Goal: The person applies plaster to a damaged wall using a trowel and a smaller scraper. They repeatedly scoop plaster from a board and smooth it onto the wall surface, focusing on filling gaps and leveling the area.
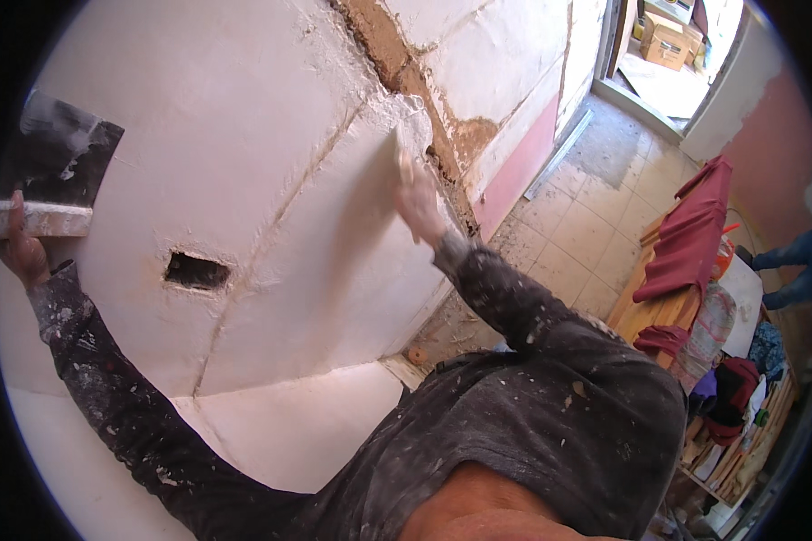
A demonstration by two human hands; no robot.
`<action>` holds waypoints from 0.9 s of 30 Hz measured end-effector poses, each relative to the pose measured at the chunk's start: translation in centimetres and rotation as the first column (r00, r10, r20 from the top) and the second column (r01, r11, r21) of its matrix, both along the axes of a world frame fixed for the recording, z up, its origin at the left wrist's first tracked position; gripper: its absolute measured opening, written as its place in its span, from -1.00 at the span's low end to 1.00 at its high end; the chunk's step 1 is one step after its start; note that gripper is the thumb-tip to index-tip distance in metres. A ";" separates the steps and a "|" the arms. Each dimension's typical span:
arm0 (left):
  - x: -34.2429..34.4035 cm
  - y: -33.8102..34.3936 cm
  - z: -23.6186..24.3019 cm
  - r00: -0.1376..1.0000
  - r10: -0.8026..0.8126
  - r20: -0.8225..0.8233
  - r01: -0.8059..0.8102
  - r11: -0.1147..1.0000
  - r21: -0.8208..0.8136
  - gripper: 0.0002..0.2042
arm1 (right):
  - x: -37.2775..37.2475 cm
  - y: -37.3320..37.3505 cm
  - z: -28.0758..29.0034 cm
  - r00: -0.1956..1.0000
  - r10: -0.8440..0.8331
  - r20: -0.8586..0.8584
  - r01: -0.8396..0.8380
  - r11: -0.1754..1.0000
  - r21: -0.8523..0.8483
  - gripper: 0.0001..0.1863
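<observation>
My left hand point(23, 248) is closed on a wide plastering blade point(59, 153) with a pale handle bar and white compound smeared on its dark face, held at the far left. My right hand point(419, 203) grips a narrower, pale-looking tool point(404, 162), slightly blurred, against the white wall point(307, 270) beside a rough vertical strip of exposed brown material point(388, 54). Fresh lumpy white compound point(401, 113) sits just above that tool. A square hole point(197, 270) is cut in the wall between my hands, near a long thin groove.
A tiled floor point(595, 207) runs to a bright doorway with cardboard boxes point(666, 42). A metal profile point(559, 153) lies along the wall. At the right are a wooden piece with red cloth point(686, 225), piled clothes point(731, 397) and another person's blue-clad legs point(785, 270).
</observation>
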State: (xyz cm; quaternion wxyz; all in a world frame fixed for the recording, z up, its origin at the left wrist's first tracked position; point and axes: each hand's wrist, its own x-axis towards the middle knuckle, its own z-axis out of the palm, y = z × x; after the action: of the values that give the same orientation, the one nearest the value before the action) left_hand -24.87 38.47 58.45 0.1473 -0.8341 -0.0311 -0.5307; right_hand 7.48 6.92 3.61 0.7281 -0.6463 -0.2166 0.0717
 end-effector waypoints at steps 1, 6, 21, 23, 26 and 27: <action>-0.5 -0.3 -0.8 0.997 -0.047 0.066 0.058 0.984 -0.171 -0.72 | -1.1 -1.2 0.3 0.991 0.107 -0.076 -0.107 0.994 0.002 -0.66; 0.2 -2.1 -1.1 0.985 -0.115 0.132 0.149 0.948 -0.281 -0.68 | 4.0 -2.4 -1.3 0.962 0.149 -0.227 -0.095 0.967 0.235 -0.61; 2.1 -5.1 -2.3 0.937 -0.220 0.270 0.323 0.840 -0.437 -0.57 | 3.2 -1.6 5.9 0.959 -0.141 0.246 0.113 0.986 0.123 -0.34; 3.0 -5.5 -2.1 0.941 -0.204 0.271 0.317 0.811 -0.492 -0.55 | 1.9 1.8 5.3 0.794 -0.309 0.524 0.239 0.951 0.198 -0.39; 1.7 -4.4 -2.1 0.939 -0.204 0.277 0.333 0.744 -0.579 -0.58 | -2.8 -1.5 3.9 0.837 0.019 0.547 -0.079 0.993 0.087 -0.42; 1.6 -4.5 -2.3 0.937 -0.211 0.280 0.339 0.750 -0.568 -0.58 | -2.7 -2.4 2.4 0.869 0.181 0.461 -0.239 0.968 0.071 -0.44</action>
State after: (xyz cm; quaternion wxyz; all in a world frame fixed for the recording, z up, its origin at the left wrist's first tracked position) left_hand -23.22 33.94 56.14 -0.2121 -0.7750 -0.0907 -0.5884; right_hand 4.75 4.56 6.06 0.6851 -0.5706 -0.4526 -0.0150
